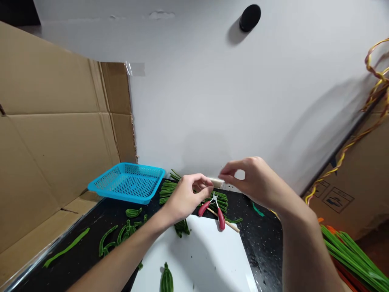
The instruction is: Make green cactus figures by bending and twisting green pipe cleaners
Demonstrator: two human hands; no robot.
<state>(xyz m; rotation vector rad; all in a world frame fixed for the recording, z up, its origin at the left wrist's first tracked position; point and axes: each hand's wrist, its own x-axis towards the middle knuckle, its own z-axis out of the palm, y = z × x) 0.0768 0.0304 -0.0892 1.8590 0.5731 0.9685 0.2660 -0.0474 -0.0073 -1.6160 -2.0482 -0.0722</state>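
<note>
My left hand (pixel 187 196) hovers over a pile of straight green fuzzy stems (pixel 165 190) at the back of the black counter (pixel 264 239), fingers curled and pinched as if on a thin stem, though I cannot make one out. My right hand (pixel 253 178) is raised just right of it, thumb and forefinger pinched together; nothing shows between them. Red-handled pliers (pixel 214 207) lie on a thin wooden stick (pixel 226 223) just below both hands. A white sheet (pixel 206 259) lies in front, bearing a folded green bundle (pixel 166 279).
A blue perforated plastic basket (pixel 129 182) sits at the back left. Bent green stem pieces (pixel 121 235) are scattered on the counter's left. Cardboard (pixel 54 134) stands to the left, a white wall behind. More long green stems (pixel 352 251) and yellow-red twisted stems (pixel 375 81) are at right.
</note>
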